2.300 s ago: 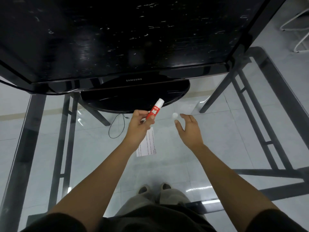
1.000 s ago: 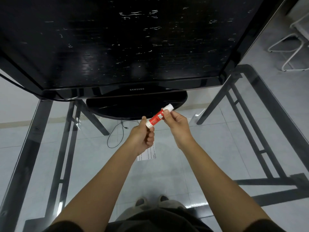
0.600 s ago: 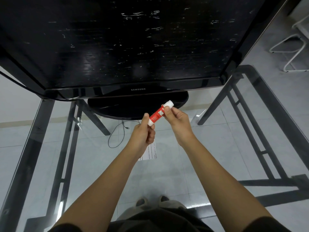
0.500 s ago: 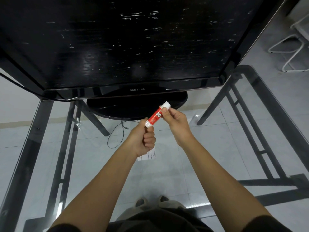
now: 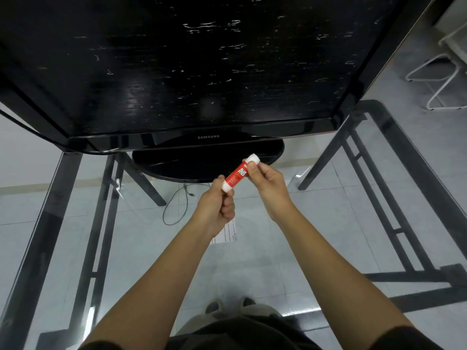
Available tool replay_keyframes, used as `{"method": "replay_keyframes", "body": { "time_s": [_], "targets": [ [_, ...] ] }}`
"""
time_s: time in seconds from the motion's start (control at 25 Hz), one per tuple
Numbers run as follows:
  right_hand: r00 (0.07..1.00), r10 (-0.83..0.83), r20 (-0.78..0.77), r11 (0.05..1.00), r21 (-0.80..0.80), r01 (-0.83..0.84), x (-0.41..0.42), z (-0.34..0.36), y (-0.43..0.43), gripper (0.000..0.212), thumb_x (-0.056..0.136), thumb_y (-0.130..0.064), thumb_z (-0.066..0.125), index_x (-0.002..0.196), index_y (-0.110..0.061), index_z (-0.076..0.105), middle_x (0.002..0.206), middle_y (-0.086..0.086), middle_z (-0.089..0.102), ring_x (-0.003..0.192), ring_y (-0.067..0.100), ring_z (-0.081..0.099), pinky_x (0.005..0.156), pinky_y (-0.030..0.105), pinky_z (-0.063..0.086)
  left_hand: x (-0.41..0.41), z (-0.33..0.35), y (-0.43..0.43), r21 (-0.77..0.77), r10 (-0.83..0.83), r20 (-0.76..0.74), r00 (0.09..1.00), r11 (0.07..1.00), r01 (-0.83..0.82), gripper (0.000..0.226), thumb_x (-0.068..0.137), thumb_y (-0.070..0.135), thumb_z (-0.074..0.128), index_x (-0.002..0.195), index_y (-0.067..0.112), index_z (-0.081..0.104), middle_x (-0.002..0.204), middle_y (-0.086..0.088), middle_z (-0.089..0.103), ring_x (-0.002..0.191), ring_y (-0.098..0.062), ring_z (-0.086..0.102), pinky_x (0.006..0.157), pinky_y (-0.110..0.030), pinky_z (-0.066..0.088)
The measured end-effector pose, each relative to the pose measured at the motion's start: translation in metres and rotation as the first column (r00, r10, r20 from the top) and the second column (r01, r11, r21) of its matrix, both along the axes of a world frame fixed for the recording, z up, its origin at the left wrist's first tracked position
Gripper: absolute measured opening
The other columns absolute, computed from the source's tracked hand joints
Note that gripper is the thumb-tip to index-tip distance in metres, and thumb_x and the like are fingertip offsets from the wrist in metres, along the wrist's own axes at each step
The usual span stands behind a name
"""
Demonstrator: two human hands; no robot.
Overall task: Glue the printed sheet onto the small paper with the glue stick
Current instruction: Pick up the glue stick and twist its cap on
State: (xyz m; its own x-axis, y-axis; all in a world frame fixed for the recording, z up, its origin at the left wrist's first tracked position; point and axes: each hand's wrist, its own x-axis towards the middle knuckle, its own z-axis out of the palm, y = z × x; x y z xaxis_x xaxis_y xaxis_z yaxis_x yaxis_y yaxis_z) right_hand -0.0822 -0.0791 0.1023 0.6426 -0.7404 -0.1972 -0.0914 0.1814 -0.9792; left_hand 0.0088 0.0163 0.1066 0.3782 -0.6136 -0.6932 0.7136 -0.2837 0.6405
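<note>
Both hands are meeting above a clear glass counter, each pinching one end of the glue stick. The stick is a slim cylinder with a glossy red label printed in white and plain white plastic at both ends, tilting so its upper end points up and to the right. The left hand is curling into a loose fist, thumb and fingers closing around the lower white end. The right hand is gripping the upper part, thumb and fingertips pressing around the body just below the white cap, which is sitting on the stick.

The printed sheet is lying flat on the glass directly under the left wrist; only a narrow white strip with fine lines of dark text is showing, the rest hidden by the hand and forearm. Whether a second, smaller paper lies beneath it cannot be told.

Behind the hands a large black television with a glossy bezel is standing on an oval, shiny black base, its dark screen flecked with pale scratch-like marks. Through the transparent top, dark metal frame bars, a thin looping black cable and pale smooth floor tiles are showing.
</note>
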Motion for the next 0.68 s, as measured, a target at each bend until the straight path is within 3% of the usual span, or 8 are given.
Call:
{"method": "replay_keyframes", "body": {
  "time_s": [0.08, 0.12, 0.2, 0.32, 0.4, 0.52, 0.6, 0.68],
  "targets": [
    [0.999, 0.024, -0.026, 1.000, -0.010, -0.024, 0.000, -0.002, 0.002, 0.028, 0.089, -0.039, 0.053, 0.107, -0.021, 0.065, 0.104, 0.007, 0.067, 0.106, 0.016, 0.060, 0.088, 0.020, 0.042, 0.001, 0.002, 0.001, 0.055, 0.005, -0.191, 0.982, 0.998, 0.005, 0.051, 0.092, 0.047, 0.043, 0.051, 0.016, 0.043, 0.039, 0.005, 0.031, 0.033, -0.008, 0.024, 0.031, -0.018, 0.023],
    [0.999, 0.020, -0.038, 1.000, -0.006, -0.020, -0.001, -0.002, 0.003, 0.031, 0.089, -0.040, 0.053, 0.109, -0.019, 0.064, 0.105, 0.006, 0.067, 0.106, 0.014, 0.059, 0.086, 0.019, 0.040, 0.000, 0.001, 0.001, 0.062, 0.005, -0.189, 0.982, 0.998, 0.007, 0.053, 0.091, 0.052, 0.042, 0.053, 0.015, 0.047, 0.041, 0.004, 0.037, 0.034, -0.008, 0.029, 0.032, -0.018, 0.026],
    [0.999, -0.007, -0.043, 1.000, 0.003, 0.007, -0.002, -0.003, 0.003, 0.029, 0.090, -0.041, 0.052, 0.108, -0.022, 0.064, 0.103, 0.002, 0.067, 0.105, 0.009, 0.059, 0.083, 0.016, 0.038, -0.004, 0.000, 0.001, 0.003, 0.009, -0.032, 0.999, 1.000, -0.009, 0.047, 0.090, 0.053, 0.043, 0.075, 0.012, 0.060, 0.064, -0.003, 0.059, 0.049, -0.010, 0.050, 0.046, -0.020, 0.043],
    [0.999, -0.037, -0.007, 0.999, 0.021, 0.037, -0.004, -0.002, 0.000, 0.024, 0.091, -0.040, 0.050, 0.105, -0.028, 0.064, 0.103, 0.000, 0.067, 0.106, 0.010, 0.059, 0.092, 0.021, 0.040, -0.011, -0.003, 0.000, -0.202, 0.090, 0.270, 0.959, 0.979, -0.035, 0.025, 0.089, 0.029, 0.058, 0.107, 0.012, 0.058, 0.101, -0.007, 0.061, 0.080, -0.012, 0.062, 0.073, -0.020, 0.050],
    [0.998, -0.055, 0.018, 0.998, 0.034, 0.055, -0.004, -0.001, -0.002, 0.024, 0.091, -0.041, 0.049, 0.104, -0.027, 0.064, 0.103, 0.001, 0.067, 0.108, 0.012, 0.059, 0.100, 0.028, 0.040, -0.011, -0.004, 0.001, -0.191, 0.062, 0.431, 0.900, 0.981, 0.024, 0.028, 0.088, 0.031, 0.059, 0.106, 0.010, 0.060, 0.086, -0.001, 0.063, 0.074, -0.007, 0.059, 0.070, -0.016, 0.049],
    [0.999, -0.053, 0.014, 0.998, 0.017, 0.052, -0.004, 0.000, -0.003, 0.033, 0.089, -0.045, 0.049, 0.106, -0.022, 0.065, 0.103, 0.003, 0.067, 0.109, 0.013, 0.059, 0.103, 0.032, 0.038, -0.012, 0.001, 0.000, -0.110, -0.003, 0.491, 0.871, 0.992, 0.066, 0.041, 0.089, 0.049, 0.049, 0.092, 0.010, 0.062, 0.058, 0.007, 0.055, 0.051, -0.003, 0.049, 0.052, -0.011, 0.044],
    [0.999, -0.034, 0.028, 0.999, 0.010, 0.033, -0.004, 0.000, -0.003, 0.038, 0.085, -0.048, 0.051, 0.108, -0.021, 0.064, 0.103, 0.002, 0.067, 0.110, 0.013, 0.058, 0.103, 0.031, 0.039, -0.010, 0.003, -0.004, -0.049, -0.003, 0.405, 0.914, 0.998, 0.025, 0.046, 0.088, 0.055, 0.045, 0.078, 0.012, 0.061, 0.048, 0.007, 0.048, 0.042, -0.005, 0.041, 0.042, -0.015, 0.038],
    [0.999, -0.011, 0.044, 1.000, 0.006, 0.011, -0.004, 0.000, -0.002, 0.038, 0.080, -0.052, 0.052, 0.105, -0.026, 0.065, 0.101, 0.000, 0.067, 0.109, 0.012, 0.059, 0.102, 0.030, 0.040, -0.004, 0.005, -0.004, 0.029, -0.020, 0.138, 0.990, 0.999, 0.016, 0.050, 0.089, 0.055, 0.044, 0.061, 0.015, 0.054, 0.040, 0.006, 0.039, 0.034, -0.006, 0.031, 0.034, -0.016, 0.028]
  ]
}}
